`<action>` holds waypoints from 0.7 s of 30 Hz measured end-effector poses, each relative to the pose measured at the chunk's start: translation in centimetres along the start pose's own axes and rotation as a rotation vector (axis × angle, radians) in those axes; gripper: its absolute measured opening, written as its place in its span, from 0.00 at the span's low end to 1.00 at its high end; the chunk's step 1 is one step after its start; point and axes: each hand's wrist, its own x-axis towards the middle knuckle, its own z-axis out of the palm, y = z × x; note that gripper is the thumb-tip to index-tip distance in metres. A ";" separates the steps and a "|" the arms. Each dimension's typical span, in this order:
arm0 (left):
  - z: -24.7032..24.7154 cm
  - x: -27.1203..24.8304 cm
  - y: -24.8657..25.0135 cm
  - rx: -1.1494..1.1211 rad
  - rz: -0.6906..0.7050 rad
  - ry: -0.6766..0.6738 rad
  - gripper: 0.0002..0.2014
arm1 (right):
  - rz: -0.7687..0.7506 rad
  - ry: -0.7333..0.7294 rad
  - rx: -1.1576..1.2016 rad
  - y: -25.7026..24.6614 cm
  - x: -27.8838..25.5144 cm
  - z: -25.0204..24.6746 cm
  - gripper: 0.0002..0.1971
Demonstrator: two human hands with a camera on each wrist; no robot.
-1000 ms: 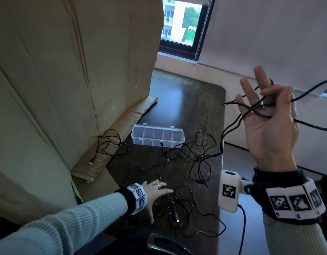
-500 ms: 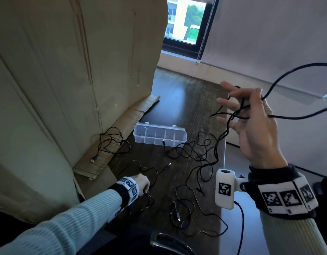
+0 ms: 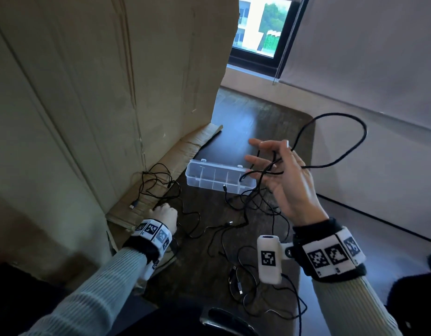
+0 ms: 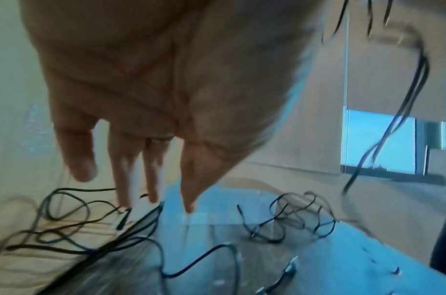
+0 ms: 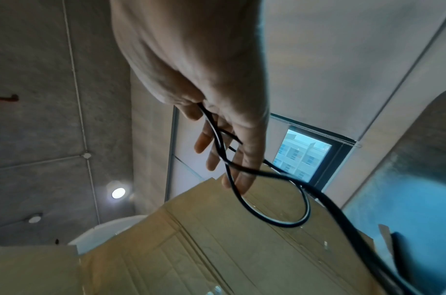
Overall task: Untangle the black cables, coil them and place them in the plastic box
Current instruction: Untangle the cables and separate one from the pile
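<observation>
A tall cardboard sheet (image 3: 93,98) stands along the left of the scene, its folded flap lying on the dark wood-grain counter (image 3: 248,122). Far beyond the counter a window (image 3: 260,25) shows buildings and trees. The plastic box (image 3: 219,176) sits mid-counter, clear, lidless, long and divided into small compartments; nothing lies fully inside it, though one cable plug rests against its near wall. Thin black cables (image 3: 253,207) sprawl in loose tangles near and right of the box, with a second tangle (image 3: 158,183) on the cardboard flap at left and a third (image 3: 243,287) at the near edge. The right hand (image 3: 284,175) is raised above the counter, fingers spread and only slightly bent, with a black cable (image 3: 340,141) looped between and across them; a large loop arcs up to its right. The left hand (image 3: 166,214) is low by the left tangle, fingers pointing down to the strands; whether it grips any cannot be told. Both wrists carry bands printed with black-and-white square markers; no legible writing appears.
</observation>
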 end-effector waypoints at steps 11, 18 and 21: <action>0.1 -2.6 6.2 -0.603 0.642 -0.187 0.13 | 0.122 0.008 0.056 2.9 0.1 -0.8 0.20; -1.0 -1.7 3.3 -0.654 0.472 -0.057 0.09 | 0.287 0.097 -0.568 4.7 -1.0 -6.9 0.08; -1.2 -2.0 3.0 -0.727 0.419 -0.019 0.06 | 0.426 0.095 -0.653 6.7 -2.3 -9.2 0.10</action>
